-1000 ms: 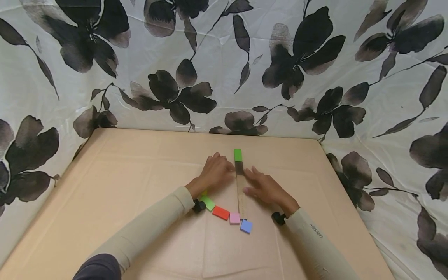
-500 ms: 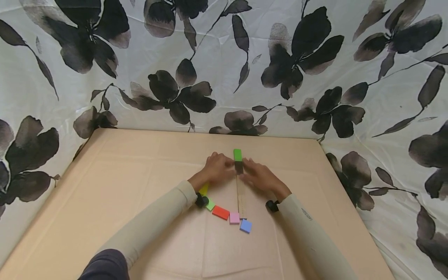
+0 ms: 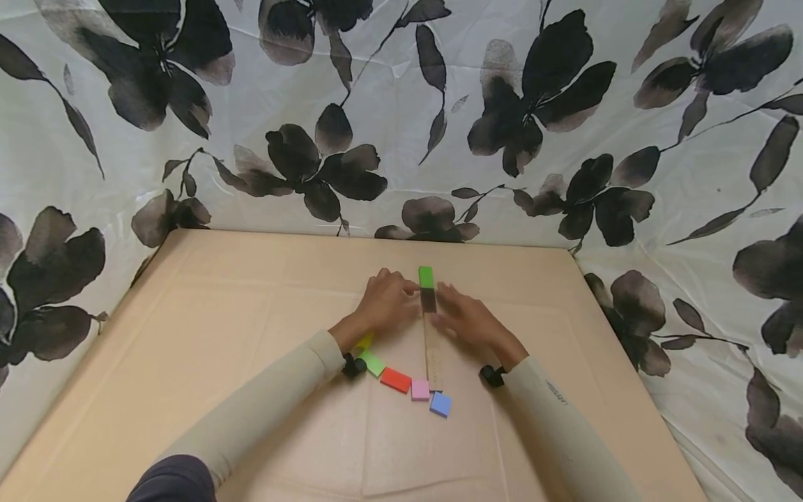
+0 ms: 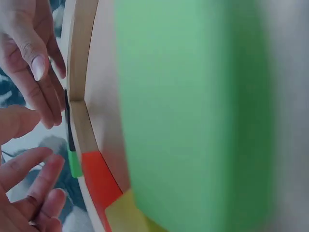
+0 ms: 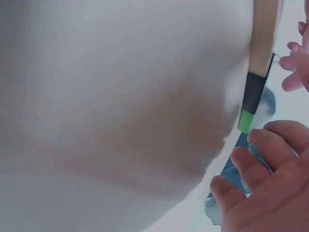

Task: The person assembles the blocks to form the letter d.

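Note:
On the table, a row of blocks runs away from me: a plain wooden strip (image 3: 433,355), a black block (image 3: 428,300) and a green block (image 3: 426,277) at the far end. My left hand (image 3: 387,301) is at the left side of the black block, its fingers loosely bent in the left wrist view. On the other side, my right hand (image 3: 469,317) has its fingers extended towards the same block. Whether the fingertips touch it cannot be told. Neither hand grips anything. A large blurred green block (image 4: 174,106) fills much of the left wrist view.
A curved line of blocks lies nearer me: yellow (image 3: 365,341), light green (image 3: 373,363), red (image 3: 396,380), pink (image 3: 420,390) and blue (image 3: 440,404). The yellow one is partly hidden under the left wrist. A flowered cloth (image 3: 433,125) hangs behind the table (image 3: 251,314).
My right hand has moved slightly forward and left, closer to the black block. My left hand has shifted only a little. The blocks look almost unmoved.

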Tool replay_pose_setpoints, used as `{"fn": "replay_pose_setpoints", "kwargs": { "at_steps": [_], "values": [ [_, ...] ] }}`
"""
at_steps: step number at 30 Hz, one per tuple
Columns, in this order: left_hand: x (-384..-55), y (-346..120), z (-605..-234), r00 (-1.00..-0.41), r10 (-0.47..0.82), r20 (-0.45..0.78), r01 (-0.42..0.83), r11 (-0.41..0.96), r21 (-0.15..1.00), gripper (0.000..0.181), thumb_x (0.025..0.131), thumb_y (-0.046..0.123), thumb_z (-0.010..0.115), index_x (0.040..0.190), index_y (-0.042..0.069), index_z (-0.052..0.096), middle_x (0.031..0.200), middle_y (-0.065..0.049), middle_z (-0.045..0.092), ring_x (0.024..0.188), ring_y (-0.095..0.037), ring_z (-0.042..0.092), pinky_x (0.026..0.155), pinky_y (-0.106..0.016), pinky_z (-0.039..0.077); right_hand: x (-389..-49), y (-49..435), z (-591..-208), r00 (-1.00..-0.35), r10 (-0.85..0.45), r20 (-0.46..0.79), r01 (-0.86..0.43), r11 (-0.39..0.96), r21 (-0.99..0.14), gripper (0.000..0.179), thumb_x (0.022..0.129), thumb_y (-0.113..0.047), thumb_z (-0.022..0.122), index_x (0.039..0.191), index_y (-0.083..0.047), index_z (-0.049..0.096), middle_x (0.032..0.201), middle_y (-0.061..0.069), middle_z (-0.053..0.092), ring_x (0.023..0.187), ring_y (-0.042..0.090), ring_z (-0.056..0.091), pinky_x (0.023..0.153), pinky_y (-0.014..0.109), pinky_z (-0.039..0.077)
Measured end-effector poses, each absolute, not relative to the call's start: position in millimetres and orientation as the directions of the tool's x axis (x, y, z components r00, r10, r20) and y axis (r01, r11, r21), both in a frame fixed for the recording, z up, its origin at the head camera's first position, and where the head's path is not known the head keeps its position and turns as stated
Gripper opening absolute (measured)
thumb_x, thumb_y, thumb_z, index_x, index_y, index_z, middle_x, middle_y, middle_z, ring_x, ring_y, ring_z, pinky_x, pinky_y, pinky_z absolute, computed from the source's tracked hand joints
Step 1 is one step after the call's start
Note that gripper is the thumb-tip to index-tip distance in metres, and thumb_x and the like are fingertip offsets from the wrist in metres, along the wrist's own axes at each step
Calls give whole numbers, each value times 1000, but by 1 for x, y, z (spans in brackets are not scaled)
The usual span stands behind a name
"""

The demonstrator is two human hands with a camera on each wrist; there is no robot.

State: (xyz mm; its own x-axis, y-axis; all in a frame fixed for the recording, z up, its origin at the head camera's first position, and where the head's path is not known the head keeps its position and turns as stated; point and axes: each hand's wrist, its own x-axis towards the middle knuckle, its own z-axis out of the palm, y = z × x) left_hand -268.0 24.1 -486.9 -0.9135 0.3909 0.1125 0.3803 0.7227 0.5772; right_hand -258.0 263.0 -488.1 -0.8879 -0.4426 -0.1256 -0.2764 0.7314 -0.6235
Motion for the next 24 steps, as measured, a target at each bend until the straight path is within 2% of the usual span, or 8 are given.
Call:
{"fn": "replay_pose_setpoints", "kwargs": {
  "at_steps": [4, 7, 11, 15, 18, 24],
  "values": [
    [-245, 16, -483, -885, 419, 204, 457, 693, 557, 28, 97, 20, 77, 123, 13, 81, 109, -6, 78, 99, -24, 55, 86, -41, 40, -237, 271, -485, -895, -438, -84, -290, 715, -636, 81, 103, -39, 70, 169, -16, 30, 176, 8, 28, 165, 30, 24, 129, 56, 25],
    [-224, 11, -482, -869, 454, 195, 483, 697, 530, 26, 94, 22, 76, 120, 18, 83, 108, 1, 80, 96, -19, 56, 86, -38, 40, -214, 276, -482, -900, -430, -68, -286, 702, -652, 81, 100, -38, 74, 167, -18, 35, 175, 9, 31, 163, 31, 27, 129, 57, 27],
    [-197, 8, -484, -850, 501, 159, 509, 706, 493, 29, 87, 30, 78, 114, 24, 85, 107, 14, 81, 99, -15, 57, 88, -36, 42, -180, 281, -481, -902, -425, -79, -278, 711, -646, 84, 95, -39, 80, 166, -22, 38, 174, 13, 31, 161, 40, 29, 126, 64, 27],
    [-174, 4, -488, -802, 572, 173, 572, 651, 500, 32, 84, 32, 84, 114, 21, 84, 107, 11, 80, 104, -16, 56, 93, -40, 43, -151, 282, -483, -898, -433, -78, -286, 710, -643, 84, 90, -38, 84, 163, -24, 44, 173, 14, 33, 160, 44, 29, 126, 66, 24],
    [-163, 2, -491, -772, 605, 198, 608, 611, 506, 33, 84, 30, 87, 115, 19, 84, 107, 8, 80, 100, -13, 53, 93, -38, 43, -134, 282, -486, -905, -417, -78, -268, 704, -658, 83, 87, -35, 88, 160, -25, 50, 171, 13, 35, 160, 43, 30, 127, 65, 22],
    [-154, 3, -497, -762, 622, 182, 613, 601, 513, 32, 85, 32, 87, 114, 21, 84, 105, 10, 79, 96, -9, 48, 87, -33, 39, -114, 278, -488, -929, -360, -88, -225, 737, -638, 84, 79, -39, 93, 154, -28, 57, 168, 13, 40, 155, 57, 30, 120, 75, 27]
  ]
}}
